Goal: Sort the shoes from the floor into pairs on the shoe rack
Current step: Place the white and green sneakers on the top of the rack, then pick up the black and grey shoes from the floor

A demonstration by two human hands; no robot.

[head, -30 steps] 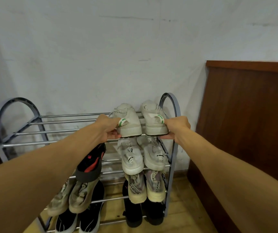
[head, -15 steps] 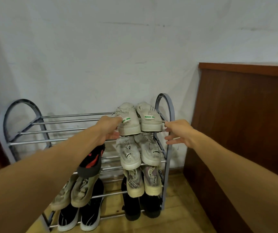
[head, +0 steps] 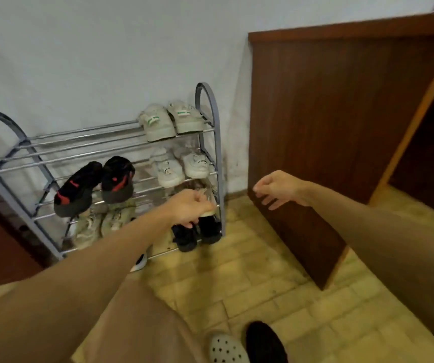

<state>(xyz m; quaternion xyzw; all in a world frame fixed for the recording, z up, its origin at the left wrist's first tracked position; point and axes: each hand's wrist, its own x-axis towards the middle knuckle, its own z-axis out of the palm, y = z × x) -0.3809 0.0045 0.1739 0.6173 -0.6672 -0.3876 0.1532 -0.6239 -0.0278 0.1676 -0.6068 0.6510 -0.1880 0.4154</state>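
Now the shoe rack (head: 208,100) is holding pairs. The green-striped white sneakers (head: 158,124) are sitting at the right end of the top shelf, a white pair (head: 168,170) below them, a black-and-red pair (head: 92,184) to the left, and a black pair (head: 197,231) at the bottom. The left hand (head: 189,208) and right hand (head: 276,188) are hanging loosely curled, gripping nothing. The tiled floor (head: 250,279) is meeting a white wall (head: 105,61) beside a wooden panel (head: 328,127).
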